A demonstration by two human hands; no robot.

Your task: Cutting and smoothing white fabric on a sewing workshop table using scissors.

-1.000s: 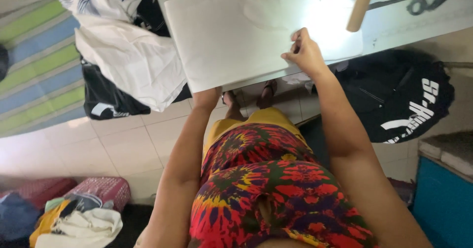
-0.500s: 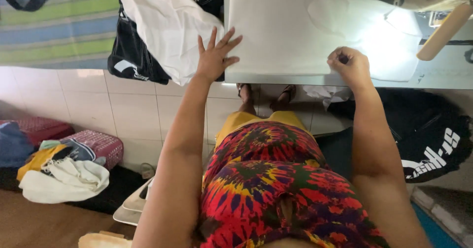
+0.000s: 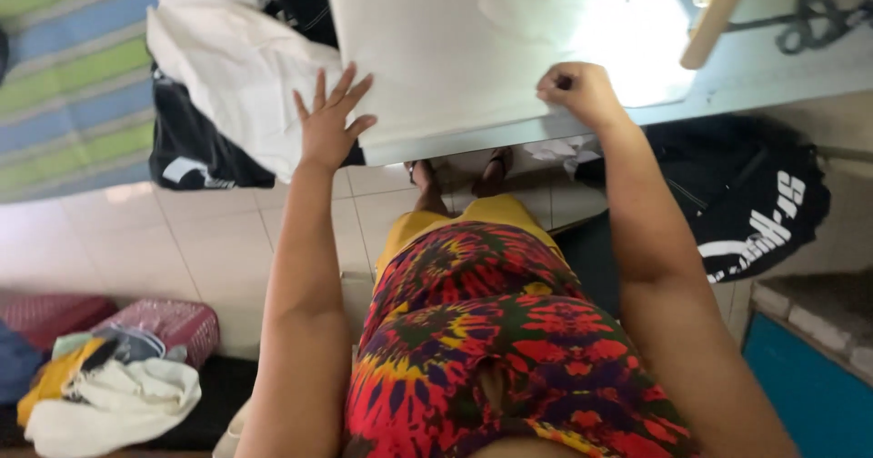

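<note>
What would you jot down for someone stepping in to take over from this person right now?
Left hand: open, fingers spread, flat on the near left corner of the white fabric.
Right hand: closed in a fist, pinching the fabric's near edge.
The fabric lies spread flat on the grey table; more white and black cloth hangs off the left end.
Done: fabric laid out. Anything further cannot be told.

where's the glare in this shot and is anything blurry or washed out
Head view: strong glare on the white fabric just beyond the right hand, bleaching out its texture; the left hand lies flat on evenly lit cloth; the wooden handle and the tabletop at upper right look soft and hazy; the floor tiles are pale and low in contrast.
</note>
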